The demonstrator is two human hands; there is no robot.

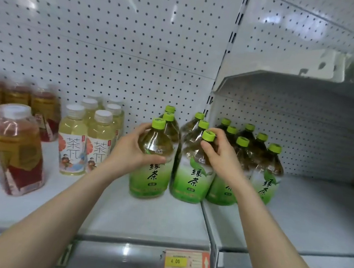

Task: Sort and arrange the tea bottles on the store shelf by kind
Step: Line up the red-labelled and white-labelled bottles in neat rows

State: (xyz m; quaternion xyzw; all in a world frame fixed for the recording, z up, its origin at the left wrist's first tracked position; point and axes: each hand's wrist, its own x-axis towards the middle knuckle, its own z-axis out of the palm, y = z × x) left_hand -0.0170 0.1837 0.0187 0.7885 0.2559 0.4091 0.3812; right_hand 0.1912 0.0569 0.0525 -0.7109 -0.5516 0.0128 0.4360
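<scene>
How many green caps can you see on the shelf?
11: three in the left row, three in the next row, five at the right. More may be hidden behind.

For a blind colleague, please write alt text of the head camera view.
A person's left hand and right hand each grip a green-capped plastic green tea bottle, the left bottle and the right bottle, on a white metal store shelf. More green-capped bottles stand right; pale yellow white-capped bottles and amber red-labelled bottles stand left.
</scene>
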